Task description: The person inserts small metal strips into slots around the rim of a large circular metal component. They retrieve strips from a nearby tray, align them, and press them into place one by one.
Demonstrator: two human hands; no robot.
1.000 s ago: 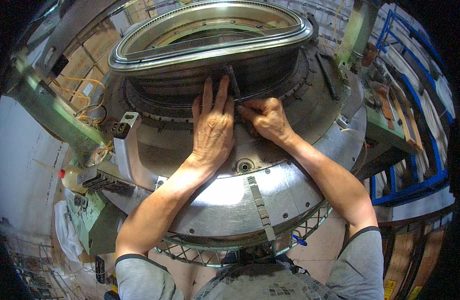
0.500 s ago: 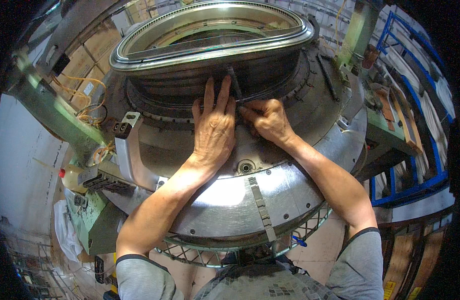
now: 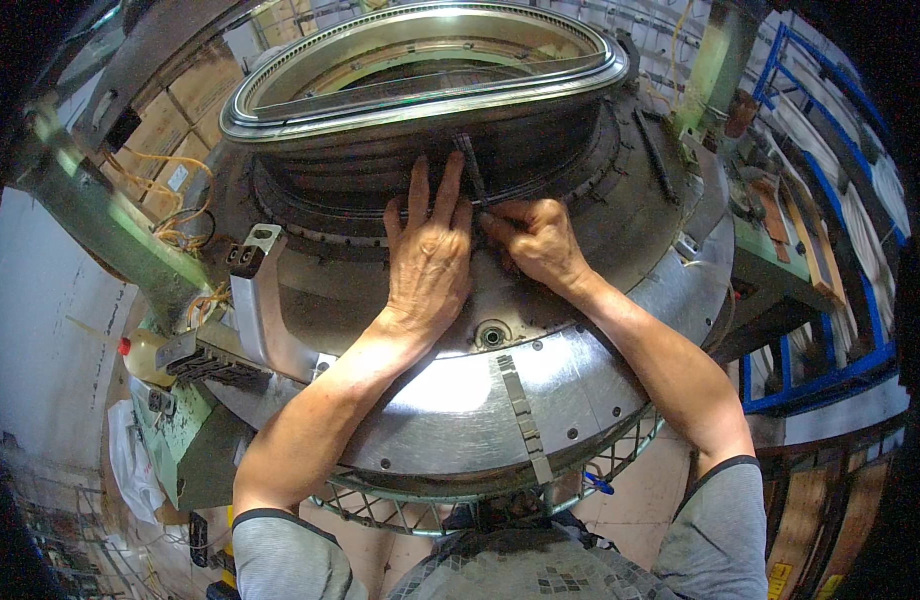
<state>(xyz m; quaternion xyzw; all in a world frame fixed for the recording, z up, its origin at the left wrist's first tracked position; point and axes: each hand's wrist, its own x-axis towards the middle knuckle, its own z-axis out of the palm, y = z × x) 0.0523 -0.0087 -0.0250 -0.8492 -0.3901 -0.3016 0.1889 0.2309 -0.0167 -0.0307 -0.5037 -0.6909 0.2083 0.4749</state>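
Note:
A large round metal machine stands in front of me, with a dark upright cylinder [image 3: 350, 170] topped by a bright toothed ring [image 3: 420, 115]. My left hand [image 3: 427, 250] lies against the cylinder's near side, two fingers stretched up along its wall and the others spread lower. Beside it, my right hand [image 3: 535, 240] is closed, thumb and fingers pinched at the cylinder's foot. What it pinches is hidden. A narrow strip-like gap or piece [image 3: 472, 170] runs up the wall just above those fingertips; I cannot tell which it is.
A polished metal rim [image 3: 460, 420] curves between me and the cylinder, with a segmented strip [image 3: 523, 415] across it. A silver bracket [image 3: 263, 300] rises at left, near a bottle with a red cap [image 3: 145, 358]. A dark rod [image 3: 657, 155] lies at right. Blue racking [image 3: 830, 190] stands beyond.

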